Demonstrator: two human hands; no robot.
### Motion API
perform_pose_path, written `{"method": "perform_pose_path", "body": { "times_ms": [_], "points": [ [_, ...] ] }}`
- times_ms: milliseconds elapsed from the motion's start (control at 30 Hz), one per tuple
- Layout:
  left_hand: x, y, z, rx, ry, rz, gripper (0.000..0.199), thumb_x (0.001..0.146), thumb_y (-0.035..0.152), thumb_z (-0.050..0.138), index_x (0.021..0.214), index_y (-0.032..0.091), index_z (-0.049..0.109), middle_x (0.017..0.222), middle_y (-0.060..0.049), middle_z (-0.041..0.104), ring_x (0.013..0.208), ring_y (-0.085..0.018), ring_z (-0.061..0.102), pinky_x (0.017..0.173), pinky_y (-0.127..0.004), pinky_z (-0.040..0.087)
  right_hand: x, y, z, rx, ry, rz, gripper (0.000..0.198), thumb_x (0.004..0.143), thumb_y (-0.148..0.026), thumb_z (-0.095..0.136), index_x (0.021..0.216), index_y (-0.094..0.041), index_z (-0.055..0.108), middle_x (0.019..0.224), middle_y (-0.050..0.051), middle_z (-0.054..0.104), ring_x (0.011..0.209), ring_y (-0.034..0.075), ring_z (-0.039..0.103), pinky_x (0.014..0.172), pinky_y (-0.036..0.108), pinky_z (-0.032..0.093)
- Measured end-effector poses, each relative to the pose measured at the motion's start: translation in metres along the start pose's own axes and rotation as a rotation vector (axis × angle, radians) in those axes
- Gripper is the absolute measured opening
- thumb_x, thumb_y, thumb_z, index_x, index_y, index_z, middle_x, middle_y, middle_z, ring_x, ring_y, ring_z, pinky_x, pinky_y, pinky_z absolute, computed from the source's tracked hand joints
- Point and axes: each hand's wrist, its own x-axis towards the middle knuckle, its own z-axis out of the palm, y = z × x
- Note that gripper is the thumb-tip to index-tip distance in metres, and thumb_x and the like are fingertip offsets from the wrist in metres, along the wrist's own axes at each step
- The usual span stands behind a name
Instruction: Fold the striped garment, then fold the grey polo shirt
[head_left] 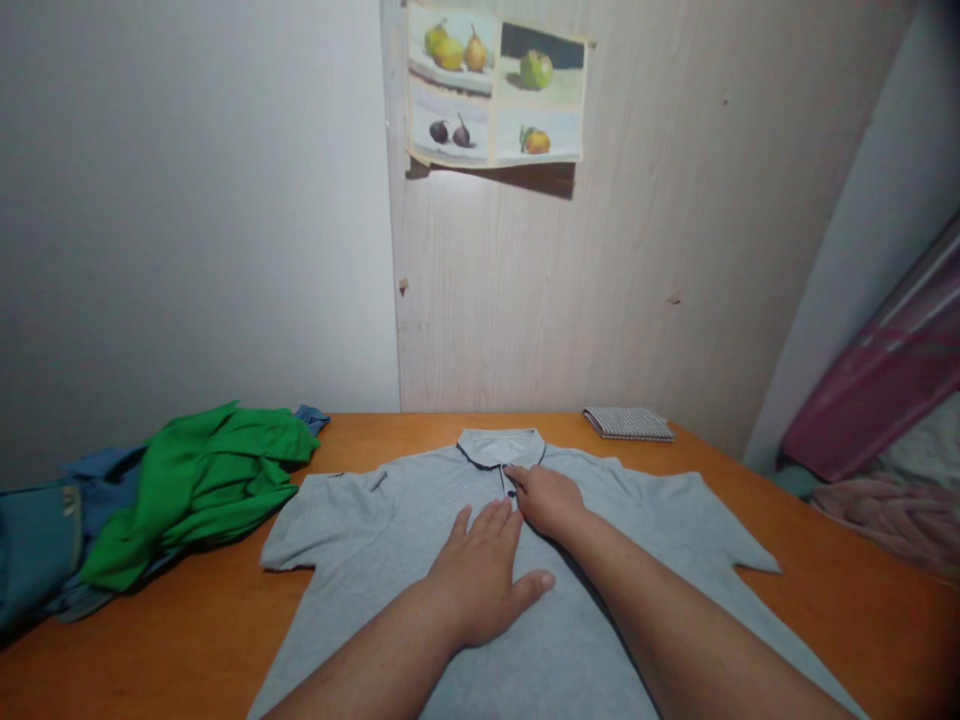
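A light grey polo shirt point(420, 580) lies spread front side up, its short sleeves stretched out to both sides. Dark trim edges its collar point(501, 445), and a dark button shows on the placket below. My left hand point(484, 570) rests flat on the chest of the shirt, fingers stretched and thumb apart. Just beyond it, my right hand point(547, 498) is at the top of the placket, its fingers bent and closed on the fabric near the collar opening. The fingertips' exact hold is partly hidden.
On the left of the orange-brown table point(187, 640) lie a crumpled green garment point(217, 480) and blue clothes point(37, 540). A folded checked cloth point(628, 424) sits at the back right. Behind stands a wall with a fruit picture sheet point(495, 90); pink fabric point(885, 350) hangs at right.
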Motion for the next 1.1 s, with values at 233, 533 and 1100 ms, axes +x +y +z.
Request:
{"method": "perform_pose_path", "body": {
  "times_ms": [233,533,1100],
  "points": [
    [-0.001,-0.004,-0.001,0.006,0.039,-0.014,0.083,0.096,0.068,0.028,0.159,0.013,0.028,0.165,-0.014,0.023,0.154,-0.029,0.017,0.126,-0.054,0.012,0.0,-0.002,-0.002,-0.001,-0.017,0.001,0.047,0.098,-0.031,0.043,0.143,-0.04,0.053,0.118,0.01,0.071,0.106,0.027,0.068,0.08,0.035,0.047],
    [0.002,-0.009,0.005,0.071,0.108,-0.131,0.084,0.096,0.07,0.022,0.155,0.013,0.036,0.163,-0.017,0.029,0.153,-0.031,0.021,0.124,-0.057,0.014,0.001,-0.006,-0.003,0.02,-0.015,0.011,0.045,0.098,-0.027,0.041,0.14,-0.038,0.055,0.118,0.012,0.069,0.105,0.026,0.067,0.081,0.036,0.046],
    [0.011,-0.04,0.016,0.168,0.149,-0.151,0.079,0.091,0.068,0.034,0.149,0.017,0.047,0.159,-0.014,0.04,0.15,-0.033,0.03,0.121,-0.057,0.02,-0.001,-0.01,-0.004,0.051,0.159,-0.142,0.039,0.098,-0.034,0.039,0.117,-0.017,0.069,0.125,0.014,0.064,0.115,0.031,0.056,0.094,0.049,0.045]
  ]
}}
